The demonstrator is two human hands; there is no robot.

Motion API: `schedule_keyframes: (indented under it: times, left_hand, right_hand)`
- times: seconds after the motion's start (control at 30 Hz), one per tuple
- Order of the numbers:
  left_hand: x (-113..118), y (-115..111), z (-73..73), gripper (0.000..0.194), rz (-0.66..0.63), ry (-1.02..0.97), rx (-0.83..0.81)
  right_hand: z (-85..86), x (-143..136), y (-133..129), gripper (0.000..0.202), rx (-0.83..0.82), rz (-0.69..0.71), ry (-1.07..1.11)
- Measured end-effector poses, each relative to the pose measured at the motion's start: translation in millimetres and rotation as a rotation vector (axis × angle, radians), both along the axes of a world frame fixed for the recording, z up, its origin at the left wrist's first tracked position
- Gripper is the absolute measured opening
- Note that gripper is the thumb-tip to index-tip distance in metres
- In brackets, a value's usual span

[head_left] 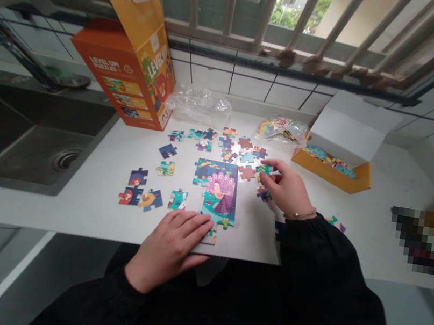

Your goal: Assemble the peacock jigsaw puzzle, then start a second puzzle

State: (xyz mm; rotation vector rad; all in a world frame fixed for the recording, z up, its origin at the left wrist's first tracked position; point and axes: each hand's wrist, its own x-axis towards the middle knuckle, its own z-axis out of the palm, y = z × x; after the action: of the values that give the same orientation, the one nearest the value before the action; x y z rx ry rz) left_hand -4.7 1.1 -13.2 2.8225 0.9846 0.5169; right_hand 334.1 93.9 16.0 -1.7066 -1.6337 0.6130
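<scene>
On the white counter lies a partly joined jigsaw puzzle (221,191) with a purple peacock on it. My left hand (177,243) rests flat at its lower edge, fingers stretched out and partly covering a puzzle piece (209,240). To the right of the joined part, my right hand (284,186) pinches a green puzzle piece (263,170) between thumb and fingers. A dark piece (264,194) lies just below that hand. Loose pieces (226,142) are spread behind the peacock, and joined dark blue pieces (130,196) with red shapes lie to the left.
An orange puzzle box (112,71) stands open at the back left, beside the sink (42,131). Clear plastic wrap (199,103) and a bag of pieces (283,129) lie along the wall. At the right is an open yellow box (332,171) holding pieces. Window bars rise behind.
</scene>
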Motion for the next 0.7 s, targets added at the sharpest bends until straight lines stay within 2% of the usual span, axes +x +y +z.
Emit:
schedule_keyframes:
  times: [0.1, 0.33, 0.43, 0.57, 0.7]
  left_hand:
    - [-0.5, 0.0, -0.1, 0.066, 0.001, 0.015, -0.012]
    - [0.3, -0.4, -0.3, 0.065, 0.005, 0.006, -0.011]
    - [0.3, -0.8, -1.6, 0.066, 0.007, 0.021, -0.013]
    - [0.1, -1.2, -2.5, 0.067, 0.004, 0.032, -0.014]
    - [-0.1, -1.7, -1.4, 0.066, 0.004, 0.019, -0.017]
  right_hand:
    - [5.2, -10.2, -23.2, 0.033, -0.091, 0.038, 0.162]
    - [-0.3, -45.8, -87.0, 0.047, -0.271, 0.092, 0.583]
    - [-8.5, -61.3, -105.5, 0.059, -0.293, 0.100, 0.605]
    - [-19.3, -73.7, -119.3, 0.043, -0.311, 0.139, 0.554]
    - [-20.6, -75.0, -123.7, 0.034, -0.316, 0.125, 0.433]
